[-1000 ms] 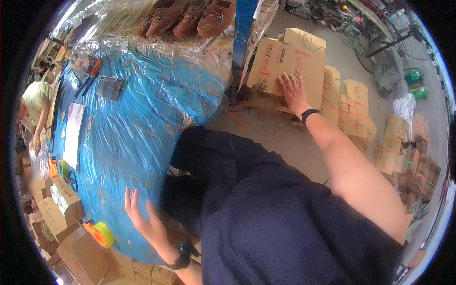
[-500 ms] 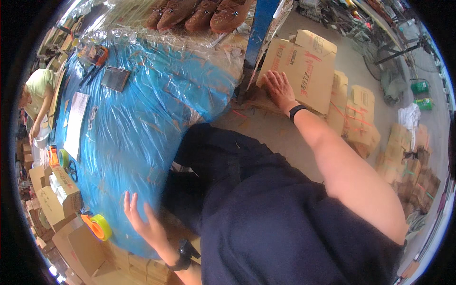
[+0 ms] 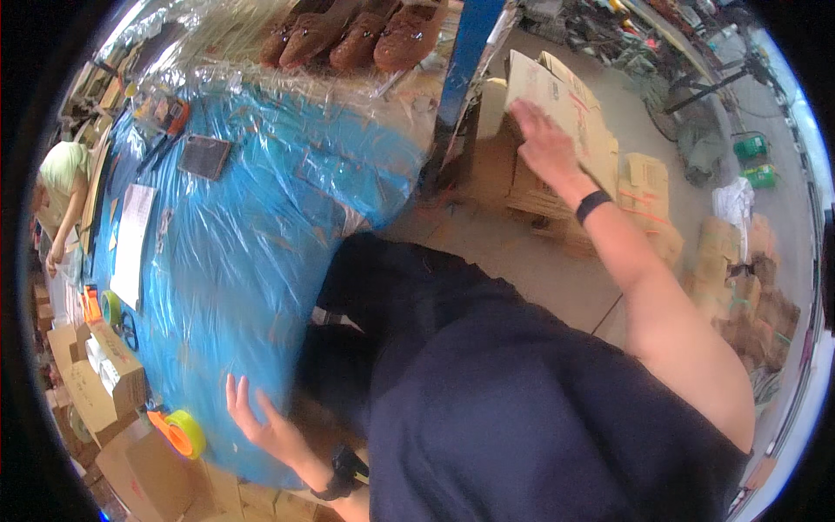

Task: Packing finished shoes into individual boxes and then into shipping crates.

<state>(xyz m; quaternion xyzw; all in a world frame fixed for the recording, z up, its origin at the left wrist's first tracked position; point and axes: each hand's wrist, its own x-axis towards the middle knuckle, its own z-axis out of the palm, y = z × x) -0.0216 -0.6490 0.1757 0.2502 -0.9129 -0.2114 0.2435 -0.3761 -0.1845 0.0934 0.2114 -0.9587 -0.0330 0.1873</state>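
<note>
My right hand [image 3: 548, 146] is at the near left edge of a flattened cardboard box [image 3: 565, 106], its fingers on that edge. The box is brown with red print and tilts up on its side above a stack of flat cardboard [image 3: 491, 161]. My thumb's grip is partly hidden. At the lower left, my left hand [image 3: 265, 426] hovers by the near edge of the blue plastic-covered table [image 3: 235, 261], fingers spread and holding nothing. A yellow-green tape roll with an orange dispenser [image 3: 181, 433] lies close to it.
Brown shoes [image 3: 348, 39] sit on a plastic-wrapped shelf behind the table, beside a blue post [image 3: 470, 52]. A dark phone-like slab [image 3: 204, 157] and a white paper [image 3: 132, 244] lie on the table. Another person [image 3: 65, 187] stands at far left. Cardboard bundles [image 3: 648, 196] stand at right.
The flattened box has swung from lying flat to tilted up, with my right hand moving right along with it. The left hand has shifted slightly down and stays spread.
</note>
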